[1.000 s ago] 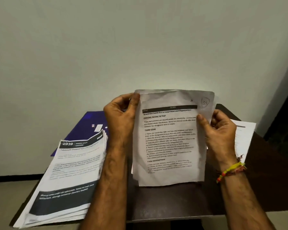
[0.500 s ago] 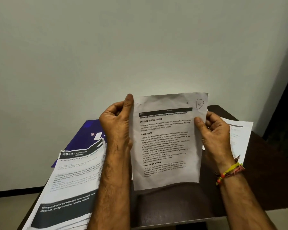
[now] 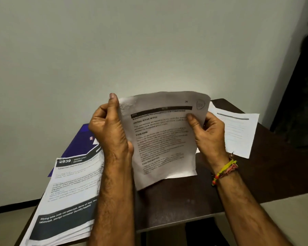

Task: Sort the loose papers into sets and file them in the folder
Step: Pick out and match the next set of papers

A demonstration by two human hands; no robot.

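I hold a thin set of printed sheets (image 3: 164,139) upright above the dark table (image 3: 176,206). My left hand (image 3: 110,128) grips its left edge, thumb pointing up along the top corner. My right hand (image 3: 208,134) pinches the right edge, thumb on the printed face. The top of the sheets bends back slightly. A thick stack of papers (image 3: 68,197) headed "2939" lies on the table's left. Under its far end a blue folder (image 3: 78,141) pokes out. A small pile of white sheets (image 3: 238,134) lies at the right.
A plain pale wall stands right behind the table. A dark doorway or door (image 3: 302,96) is at the far right. The table's front edge (image 3: 176,226) runs just below my forearms, and pale floor shows at both lower corners.
The held sheets have tilted and their top has curled back. My left thumb has slid up along the left edge. Both hands stay on the sheets.
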